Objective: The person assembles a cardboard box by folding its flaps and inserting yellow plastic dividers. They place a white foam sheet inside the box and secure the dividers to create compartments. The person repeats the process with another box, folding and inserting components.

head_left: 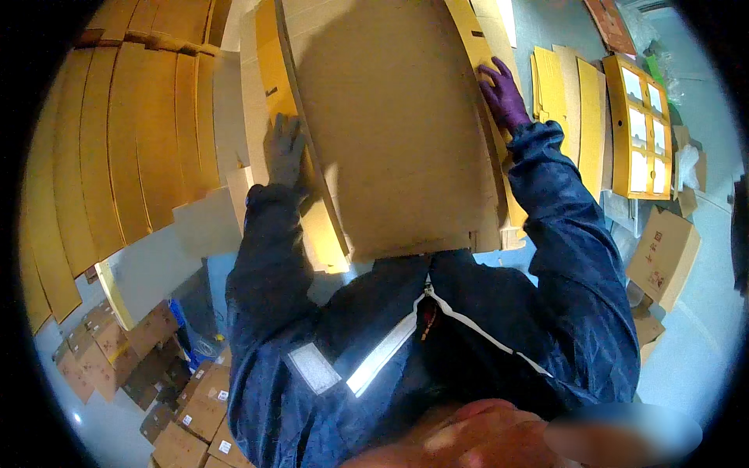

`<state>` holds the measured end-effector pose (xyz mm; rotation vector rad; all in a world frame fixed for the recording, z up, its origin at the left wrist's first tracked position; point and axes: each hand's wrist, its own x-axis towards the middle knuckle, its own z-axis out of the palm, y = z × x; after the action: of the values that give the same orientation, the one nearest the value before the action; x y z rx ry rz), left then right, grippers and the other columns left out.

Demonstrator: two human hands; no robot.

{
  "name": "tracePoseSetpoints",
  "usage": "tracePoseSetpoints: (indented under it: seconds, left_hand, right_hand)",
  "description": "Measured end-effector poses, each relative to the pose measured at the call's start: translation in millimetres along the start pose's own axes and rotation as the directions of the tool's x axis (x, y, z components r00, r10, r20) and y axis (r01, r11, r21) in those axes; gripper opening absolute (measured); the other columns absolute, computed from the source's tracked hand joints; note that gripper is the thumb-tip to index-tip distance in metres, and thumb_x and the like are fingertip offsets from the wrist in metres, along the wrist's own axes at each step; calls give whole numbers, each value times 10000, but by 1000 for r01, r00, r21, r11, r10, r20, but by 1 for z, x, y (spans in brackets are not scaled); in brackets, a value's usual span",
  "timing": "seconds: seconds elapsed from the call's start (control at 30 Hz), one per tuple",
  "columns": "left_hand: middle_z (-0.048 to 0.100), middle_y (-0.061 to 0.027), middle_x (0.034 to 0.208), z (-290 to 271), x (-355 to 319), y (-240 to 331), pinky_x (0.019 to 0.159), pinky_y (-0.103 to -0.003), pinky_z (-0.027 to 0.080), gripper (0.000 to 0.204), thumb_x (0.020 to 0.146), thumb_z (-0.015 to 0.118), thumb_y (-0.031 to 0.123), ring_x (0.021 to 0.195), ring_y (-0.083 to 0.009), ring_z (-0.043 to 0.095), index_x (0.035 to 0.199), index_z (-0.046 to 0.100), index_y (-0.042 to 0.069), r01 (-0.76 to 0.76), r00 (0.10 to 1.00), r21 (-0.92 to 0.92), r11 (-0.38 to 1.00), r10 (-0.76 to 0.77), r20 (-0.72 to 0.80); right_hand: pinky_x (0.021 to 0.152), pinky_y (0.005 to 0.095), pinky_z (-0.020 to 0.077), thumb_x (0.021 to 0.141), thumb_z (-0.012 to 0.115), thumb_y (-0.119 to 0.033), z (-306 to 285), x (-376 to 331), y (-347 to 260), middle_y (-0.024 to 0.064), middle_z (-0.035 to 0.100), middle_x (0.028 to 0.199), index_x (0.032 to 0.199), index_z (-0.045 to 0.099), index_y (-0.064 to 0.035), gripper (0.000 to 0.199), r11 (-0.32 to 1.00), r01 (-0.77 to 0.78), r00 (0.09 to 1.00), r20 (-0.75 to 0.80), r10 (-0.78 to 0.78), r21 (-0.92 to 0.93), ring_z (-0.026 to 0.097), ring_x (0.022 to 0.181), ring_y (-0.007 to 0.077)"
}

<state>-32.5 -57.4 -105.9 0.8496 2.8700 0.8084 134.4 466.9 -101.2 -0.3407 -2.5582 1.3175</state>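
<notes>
In front of me lies a large brown cardboard sheet (390, 132) with raised sides, its near edge close to my body. A long yellow-brown strip (320, 222) runs down its left side, and a matching strip (472, 35) runs down the right; each has a small dark slot. My left hand (286, 148), in a dark grey glove, rests on the left strip with its fingers stretched out. Wearing a purple glove, my right hand (505, 95) touches the outer side of the right strip, fingers apart and slightly bent. Neither hand grips anything visible.
Stacked flat cardboard (125, 140) fills the left side. At right are yellow cardboard pieces (566, 101), a yellow box with white-filled compartments (641, 129) and a closed brown carton (663, 257). Several brown cartons (207, 402) stand at lower left.
</notes>
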Motion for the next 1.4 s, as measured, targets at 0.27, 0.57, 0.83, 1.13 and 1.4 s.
tracePoseSetpoints:
  seconds: [0.27, 0.57, 0.83, 1.13, 1.4]
  left_hand:
    - [386, -176, 1543, -64, -164, 59, 1166, -410, 304, 483, 977, 437, -3, 1410, -332, 383, 1456, 462, 61, -178, 865, -348, 921, 315, 391]
    - [502, -201, 1426, -65, -124, 83, 932, -422, 528, 548, 808, 607, -55, 1172, -313, 591, 1333, 597, 100, -155, 774, -122, 980, 197, 602]
    - [719, -121, 946, -21, -65, 147, 718, -448, 517, 157, 861, 619, 191, 949, -286, 679, 921, 735, 105, -814, 468, 345, 467, 176, 866]
    - [677, -171, 1106, 18, -82, 154, 841, -461, 531, 274, 887, 645, 241, 1028, -393, 651, 1133, 620, 124, -41, 857, 165, 985, -51, 513]
    - [652, -208, 1206, 52, -61, 148, 876, -482, 525, 386, 950, 531, 264, 1083, -417, 640, 1306, 547, 115, 42, 889, 226, 973, -139, 436]
  right_hand:
    - [1179, 430, 305, 830, 407, 106, -82, -176, -77, 189, 416, 1513, 1403, 507, -71, 608, 918, 215, 782, 622, 43, -333, 383, 1411, 351]
    - [756, 443, 507, 927, 527, -131, -78, -132, -80, 121, 612, 1179, 1343, 537, -212, 424, 672, 534, 711, 702, -29, -513, 600, 827, 341]
    - [805, 366, 448, 844, 583, -200, -44, -124, -102, 59, 608, 971, 962, 658, -148, 149, 359, 750, 632, 763, -140, -555, 583, 967, 250]
    - [779, 475, 512, 845, 731, -230, -22, -125, -78, 150, 687, 947, 1157, 660, -71, 357, 993, -107, 925, 371, 79, 56, 661, 911, 363]
    - [737, 477, 509, 833, 741, -416, 46, -84, -110, 189, 677, 929, 977, 596, -95, 382, 899, -59, 909, 349, 228, -434, 651, 895, 408]
